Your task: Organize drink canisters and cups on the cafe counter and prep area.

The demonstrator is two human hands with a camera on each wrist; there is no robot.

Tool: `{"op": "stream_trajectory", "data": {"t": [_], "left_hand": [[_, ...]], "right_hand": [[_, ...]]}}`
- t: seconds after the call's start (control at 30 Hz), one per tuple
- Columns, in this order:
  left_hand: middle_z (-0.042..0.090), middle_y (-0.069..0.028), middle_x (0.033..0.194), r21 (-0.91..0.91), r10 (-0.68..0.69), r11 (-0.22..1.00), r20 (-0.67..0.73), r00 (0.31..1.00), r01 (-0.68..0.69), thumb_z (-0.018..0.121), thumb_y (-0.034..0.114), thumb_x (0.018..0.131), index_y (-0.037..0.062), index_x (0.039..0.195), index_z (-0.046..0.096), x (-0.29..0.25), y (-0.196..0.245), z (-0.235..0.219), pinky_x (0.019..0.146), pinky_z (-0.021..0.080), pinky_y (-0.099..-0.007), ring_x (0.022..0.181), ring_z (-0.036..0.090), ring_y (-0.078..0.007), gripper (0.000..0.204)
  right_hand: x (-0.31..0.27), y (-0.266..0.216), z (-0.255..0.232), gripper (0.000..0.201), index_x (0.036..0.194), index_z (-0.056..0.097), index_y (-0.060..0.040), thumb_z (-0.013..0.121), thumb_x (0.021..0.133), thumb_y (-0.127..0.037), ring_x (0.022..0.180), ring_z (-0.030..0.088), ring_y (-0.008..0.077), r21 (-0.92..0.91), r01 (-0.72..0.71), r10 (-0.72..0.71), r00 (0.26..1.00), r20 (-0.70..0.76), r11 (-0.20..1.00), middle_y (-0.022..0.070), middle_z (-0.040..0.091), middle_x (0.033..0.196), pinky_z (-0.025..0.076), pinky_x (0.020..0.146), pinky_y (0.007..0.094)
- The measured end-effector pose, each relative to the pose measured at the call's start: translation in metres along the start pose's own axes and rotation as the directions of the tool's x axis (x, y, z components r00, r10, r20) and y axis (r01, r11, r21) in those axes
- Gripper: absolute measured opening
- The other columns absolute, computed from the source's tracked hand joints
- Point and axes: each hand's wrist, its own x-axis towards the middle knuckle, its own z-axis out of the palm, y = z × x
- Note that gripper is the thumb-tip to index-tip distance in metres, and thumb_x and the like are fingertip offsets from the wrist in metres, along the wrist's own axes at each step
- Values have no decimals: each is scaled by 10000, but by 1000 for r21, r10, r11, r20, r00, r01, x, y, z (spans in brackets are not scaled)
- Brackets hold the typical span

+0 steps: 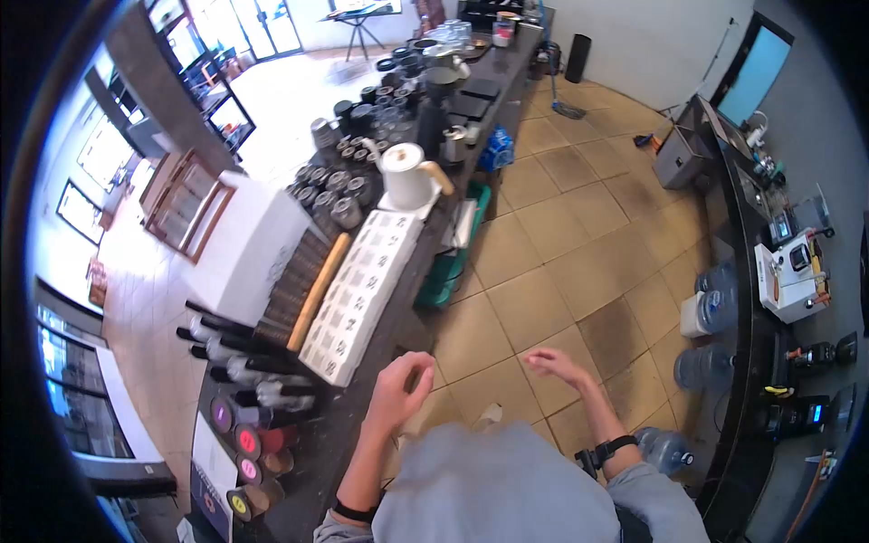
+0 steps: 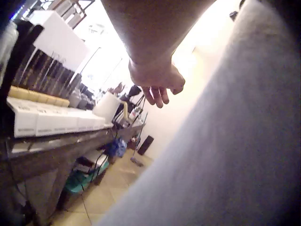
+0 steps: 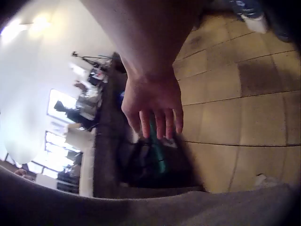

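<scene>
Both hands are raised in front of the body and hold nothing. The left hand [image 1: 400,391] hangs beside the counter edge near the row of white boxes [image 1: 362,294], its fingers loosely bent; in the left wrist view the hand [image 2: 157,82] has its fingers pointing down. Over the tiled floor is the right hand [image 1: 559,365], fingers relaxed; the right wrist view shows that hand [image 3: 153,103] with fingers extended. A white kettle [image 1: 407,176] with a wooden handle stands at the far end of the boxes.
The dark counter [image 1: 317,462] on the left bears glasses, jars and round colored-lid containers [image 1: 247,441]. A green crate [image 1: 444,276] sits beneath it. Along the right run another counter, a white machine [image 1: 786,276], grinders and large water bottles [image 1: 701,369].
</scene>
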Motion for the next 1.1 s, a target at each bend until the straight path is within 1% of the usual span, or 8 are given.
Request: {"op": "stream_trajectory", "data": {"t": [0.1,0.17,0.23,0.37,0.7,0.77,1.0,1.1], "left_hand": [[667,-97,835,19,-215,976,166,962,215,646,93,931,20,1067,630,33,-51,51,717,510,-306,747,647,-180,155],[667,-91,831,15,-234,971,240,942,238,637,120,947,32,1098,619,41,-100,79,713,509,-302,739,638,-167,175],[666,-89,823,48,-379,919,377,845,391,643,148,947,34,1100,617,50,-140,100,708,514,-311,734,640,-169,192],[683,-111,804,213,-438,898,504,745,384,642,211,943,43,1120,633,93,-187,134,709,530,-344,730,664,-203,244],[711,-163,845,151,-364,927,578,730,343,653,308,911,28,1115,674,315,-316,266,754,545,-401,799,699,-278,347],[716,-175,866,224,-387,922,511,768,316,661,322,902,21,1090,681,352,-346,290,767,549,-405,816,705,-292,355],[716,-126,869,157,-519,814,629,579,559,655,351,903,2,1049,676,498,-356,341,774,538,-380,826,686,-230,379],[708,-102,859,269,-594,779,605,530,567,634,331,911,12,1004,666,514,-420,367,755,538,-346,780,679,-195,334]], "right_hand": [[-6,108,-57,278,1167,675,-108,645,977,-309,867,643,103,-33,-326,306,914,-265,945,-25,682,1002,492,681,283],[-3,185,-92,245,1166,669,-116,620,971,-256,829,644,112,44,-411,411,890,-199,911,-14,677,988,497,639,303],[-16,171,-104,244,1159,665,-107,610,962,-240,822,647,120,41,-436,435,877,-203,899,-5,677,983,498,629,305],[-8,160,-149,259,1151,657,-84,603,947,-233,816,654,141,-12,-521,509,838,-195,853,16,677,983,513,632,327],[103,50,-356,258,1190,640,-60,597,960,-169,801,639,132,-203,-451,377,869,-320,869,25,684,969,509,659,287],[130,23,-389,256,1207,633,-84,595,978,-191,796,635,118,61,-296,295,871,-394,953,16,679,952,496,647,276],[199,-19,-486,251,1213,626,-104,590,986,-205,801,644,125,133,-404,425,837,-345,905,12,671,969,508,622,302],[226,-7,-539,234,1184,625,-113,586,975,-210,774,639,129,120,-545,554,779,-294,830,13,669,954,509,603,318]]}}
